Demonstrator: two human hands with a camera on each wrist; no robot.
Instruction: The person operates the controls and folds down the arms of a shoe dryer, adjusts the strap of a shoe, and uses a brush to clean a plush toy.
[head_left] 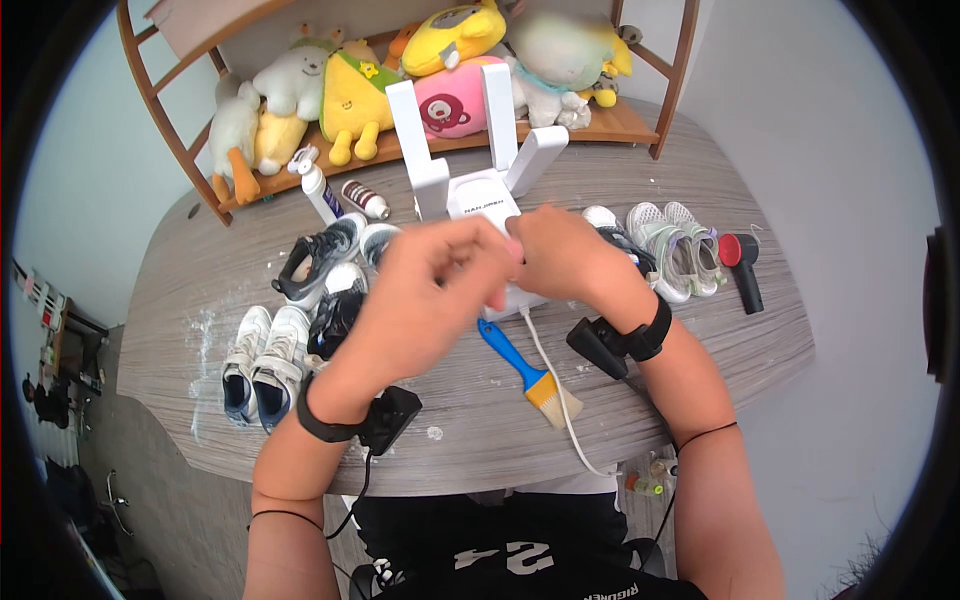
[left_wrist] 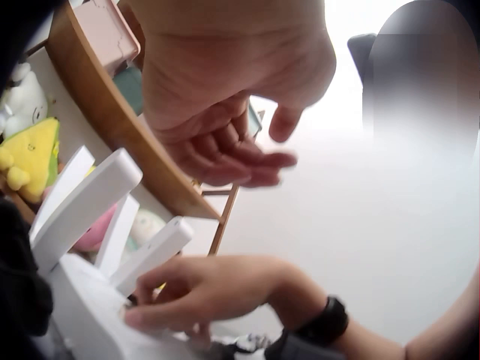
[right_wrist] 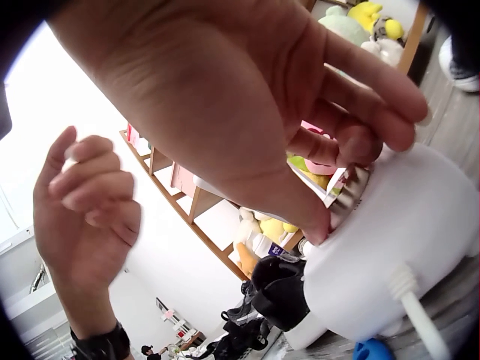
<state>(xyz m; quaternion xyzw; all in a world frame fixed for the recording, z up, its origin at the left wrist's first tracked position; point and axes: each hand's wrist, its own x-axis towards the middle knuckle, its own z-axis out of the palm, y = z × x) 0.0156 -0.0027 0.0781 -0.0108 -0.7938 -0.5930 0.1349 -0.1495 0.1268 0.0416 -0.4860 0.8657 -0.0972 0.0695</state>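
A white shoe dryer [head_left: 480,190] with several upright arms stands mid-table, its white cord [head_left: 550,365] running toward the table's front edge. At its near side is my right hand [head_left: 570,255]. Thumb and index finger pinch a shiny round knob [right_wrist: 351,193] on the dryer's body, as the right wrist view shows. My left hand [head_left: 430,290] hangs in the air in front of the dryer, fingers loosely curled and holding nothing. In the left wrist view that hand's fingers [left_wrist: 232,161] are bent with no object among them. From the head camera, the hands hide the knob.
A blue-handled brush [head_left: 530,375] lies before the dryer. White shoes [head_left: 265,355] and dark shoes [head_left: 325,255] stand left; light sneakers [head_left: 670,245] and a red-and-black handheld tool [head_left: 742,270] are at right. Two bottles [head_left: 318,190] and a shelf [head_left: 600,125] of plush toys sit behind.
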